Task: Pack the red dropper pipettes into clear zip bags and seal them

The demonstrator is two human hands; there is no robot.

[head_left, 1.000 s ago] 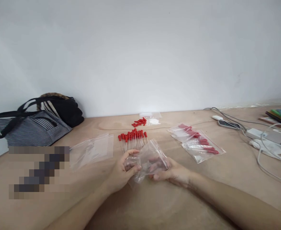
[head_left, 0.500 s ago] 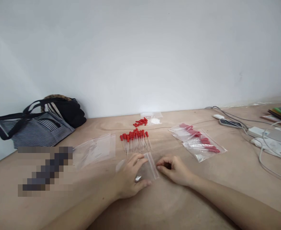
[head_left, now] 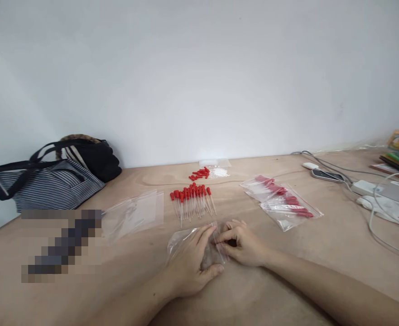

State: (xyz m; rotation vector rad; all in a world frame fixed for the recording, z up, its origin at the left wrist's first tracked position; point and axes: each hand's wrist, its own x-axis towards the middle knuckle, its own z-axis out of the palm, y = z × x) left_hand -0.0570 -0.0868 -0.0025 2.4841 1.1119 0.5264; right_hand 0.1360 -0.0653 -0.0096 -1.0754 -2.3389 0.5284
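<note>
A clear zip-lock bag (head_left: 182, 236) lies flat on the table in front of me, with its zip edge facing right. Across it rests my left hand (head_left: 194, 260), fingers stretched out and thumb apart, pressing the plastic down. My right hand (head_left: 242, 242) pinches the zip edge of the same bag between thumb and index finger. Just beyond the bag, several droppers (head_left: 192, 199) with red bulbs and thin clear stems lie side by side. Loose red bulbs (head_left: 199, 173) and a bag of clear tubes (head_left: 218, 170) are farther back.
Flat clear bags (head_left: 136, 213) lie at left, near a pixelated dark object (head_left: 65, 244). Filled bags with red-bulbed droppers (head_left: 284, 199) overlap at right. A striped bag (head_left: 56, 183) stands at far left; a phone (head_left: 327, 175), cables and a power strip (head_left: 386, 192) sit right.
The bag and my left hand have moved slightly toward me. My right hand has come left onto the bag's zip edge and now grips it.
</note>
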